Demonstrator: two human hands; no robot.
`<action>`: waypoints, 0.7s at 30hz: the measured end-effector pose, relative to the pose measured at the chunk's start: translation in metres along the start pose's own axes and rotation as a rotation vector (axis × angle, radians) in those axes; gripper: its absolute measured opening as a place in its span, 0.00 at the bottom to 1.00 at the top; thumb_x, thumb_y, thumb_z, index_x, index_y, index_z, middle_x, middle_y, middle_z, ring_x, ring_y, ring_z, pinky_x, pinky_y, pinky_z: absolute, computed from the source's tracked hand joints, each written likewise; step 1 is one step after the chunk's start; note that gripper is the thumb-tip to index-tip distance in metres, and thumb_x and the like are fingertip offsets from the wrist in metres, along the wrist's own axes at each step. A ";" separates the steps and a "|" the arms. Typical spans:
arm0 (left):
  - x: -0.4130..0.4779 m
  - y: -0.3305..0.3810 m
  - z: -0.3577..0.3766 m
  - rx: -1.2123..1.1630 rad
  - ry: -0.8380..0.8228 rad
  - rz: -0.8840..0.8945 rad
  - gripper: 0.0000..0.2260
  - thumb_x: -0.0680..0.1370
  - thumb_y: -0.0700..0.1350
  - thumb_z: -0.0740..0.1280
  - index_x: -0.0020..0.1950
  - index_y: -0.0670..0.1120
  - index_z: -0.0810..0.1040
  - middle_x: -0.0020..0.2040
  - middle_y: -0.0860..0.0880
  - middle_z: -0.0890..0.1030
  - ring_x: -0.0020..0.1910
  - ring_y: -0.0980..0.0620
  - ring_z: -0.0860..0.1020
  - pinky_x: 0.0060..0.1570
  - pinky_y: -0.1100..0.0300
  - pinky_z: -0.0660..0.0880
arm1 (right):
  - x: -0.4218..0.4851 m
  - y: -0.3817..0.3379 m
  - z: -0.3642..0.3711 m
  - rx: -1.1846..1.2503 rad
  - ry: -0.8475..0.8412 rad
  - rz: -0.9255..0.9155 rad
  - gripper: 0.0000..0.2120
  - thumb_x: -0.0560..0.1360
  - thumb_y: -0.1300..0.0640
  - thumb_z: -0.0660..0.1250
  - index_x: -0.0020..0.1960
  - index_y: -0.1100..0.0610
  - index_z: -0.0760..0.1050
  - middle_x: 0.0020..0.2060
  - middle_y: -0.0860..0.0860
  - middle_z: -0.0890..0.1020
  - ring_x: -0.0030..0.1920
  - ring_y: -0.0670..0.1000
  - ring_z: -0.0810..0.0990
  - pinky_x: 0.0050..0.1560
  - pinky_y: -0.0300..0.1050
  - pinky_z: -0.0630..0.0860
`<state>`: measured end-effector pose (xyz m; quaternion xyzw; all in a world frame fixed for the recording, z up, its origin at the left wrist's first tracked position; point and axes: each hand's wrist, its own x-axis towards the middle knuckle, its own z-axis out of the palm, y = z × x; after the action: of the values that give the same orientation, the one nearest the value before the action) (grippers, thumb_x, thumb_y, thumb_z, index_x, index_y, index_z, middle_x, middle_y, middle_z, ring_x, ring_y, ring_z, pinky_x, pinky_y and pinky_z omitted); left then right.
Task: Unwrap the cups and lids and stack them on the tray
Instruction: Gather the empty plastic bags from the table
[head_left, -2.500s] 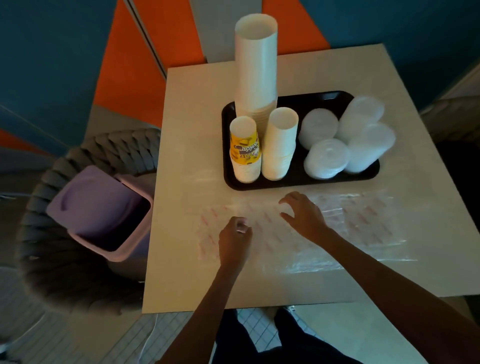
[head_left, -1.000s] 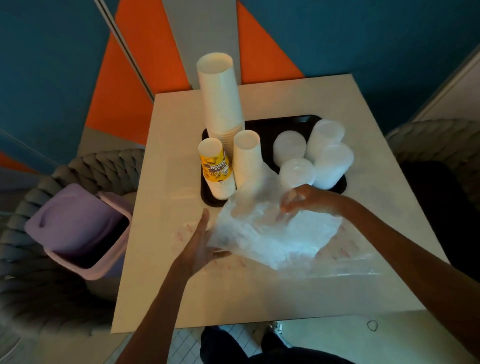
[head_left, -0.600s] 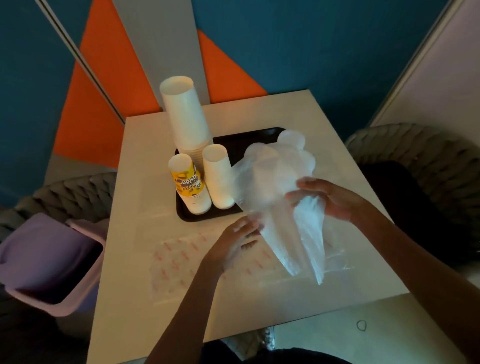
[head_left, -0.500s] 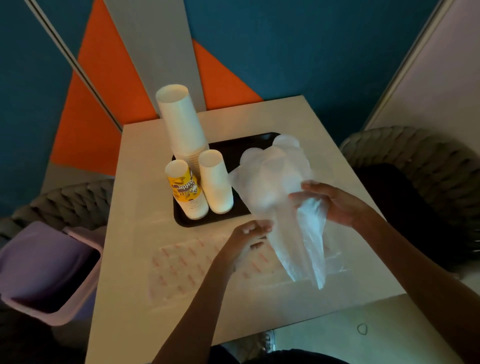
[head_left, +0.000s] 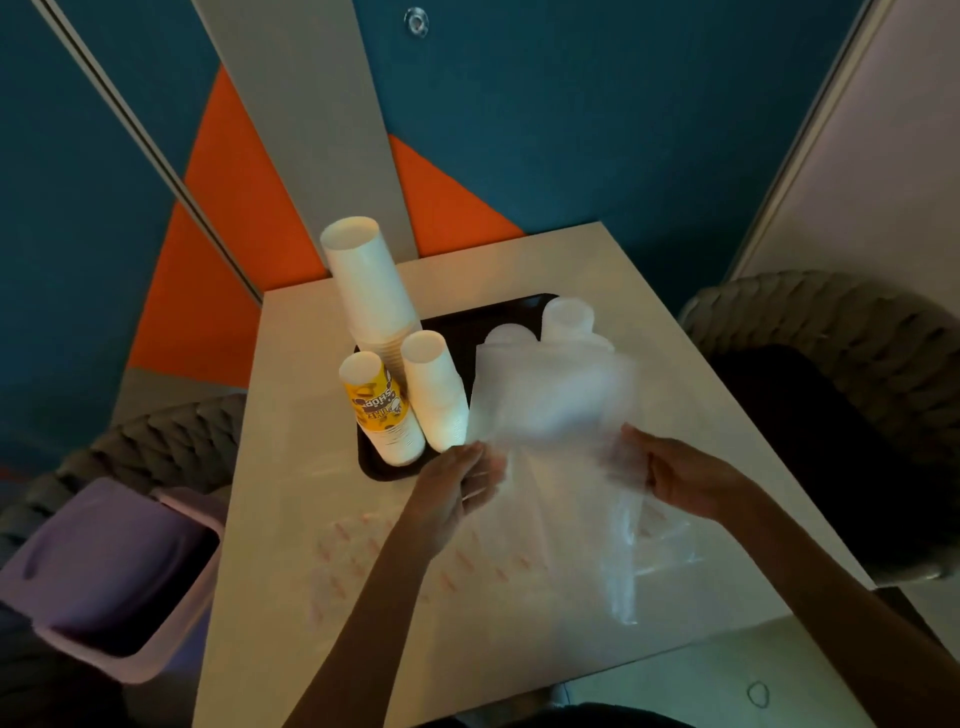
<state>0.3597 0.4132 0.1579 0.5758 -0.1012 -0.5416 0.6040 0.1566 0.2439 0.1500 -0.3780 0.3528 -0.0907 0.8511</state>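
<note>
Clear plastic wrapper (head_left: 550, 415): thin, glossy film, held up above the table's (head_left: 291, 364) near half, in front of the black tray (head_left: 375, 470). It spreads wide between your hands and trails down to a creased, narrowing tail at lower right. Motion-blurred throughout.

Your right hand (head_left: 685, 478) grips the film's right edge, thumb on top. Your left hand (head_left: 457, 493) is at the left edge; blur there, so I cannot tell whether it pinches.

On the tray: a tall stack of white paper cups (head_left: 363, 280), smooth and tapered; a shorter white stack (head_left: 434, 395); a yellow-printed stack (head_left: 379, 410) touching it. Translucent lid stacks (head_left: 566, 317) show only at their tops, the rest veiled by the film.

Flat wrapper (head_left: 415, 561) with faint red print lies on the table under your forearms. Lilac bin (head_left: 104, 566) at left, cut off by the frame. Woven chair (head_left: 831, 332) at right.
</note>
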 end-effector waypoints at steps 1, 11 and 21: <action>-0.003 0.000 -0.004 0.012 0.016 0.009 0.08 0.81 0.42 0.59 0.44 0.45 0.75 0.34 0.51 0.83 0.36 0.56 0.81 0.41 0.61 0.76 | -0.001 0.005 0.005 -0.010 0.001 0.012 0.23 0.68 0.51 0.71 0.59 0.62 0.75 0.50 0.57 0.84 0.49 0.51 0.84 0.43 0.43 0.81; -0.011 0.006 -0.020 -0.017 0.146 0.056 0.04 0.80 0.42 0.62 0.46 0.45 0.74 0.37 0.49 0.83 0.35 0.57 0.82 0.43 0.58 0.74 | -0.013 0.019 0.025 -0.151 0.030 0.024 0.12 0.80 0.61 0.55 0.55 0.60 0.77 0.49 0.53 0.85 0.47 0.47 0.84 0.41 0.37 0.79; -0.014 0.023 -0.024 0.195 0.061 0.037 0.05 0.77 0.38 0.65 0.48 0.37 0.78 0.35 0.48 0.83 0.32 0.58 0.81 0.33 0.67 0.76 | -0.017 -0.004 0.028 -0.236 0.157 -0.163 0.08 0.77 0.62 0.64 0.53 0.63 0.79 0.45 0.55 0.85 0.46 0.49 0.85 0.45 0.39 0.81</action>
<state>0.3845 0.4321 0.1762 0.6461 -0.1457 -0.5004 0.5577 0.1627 0.2647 0.1746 -0.4945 0.3946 -0.1468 0.7604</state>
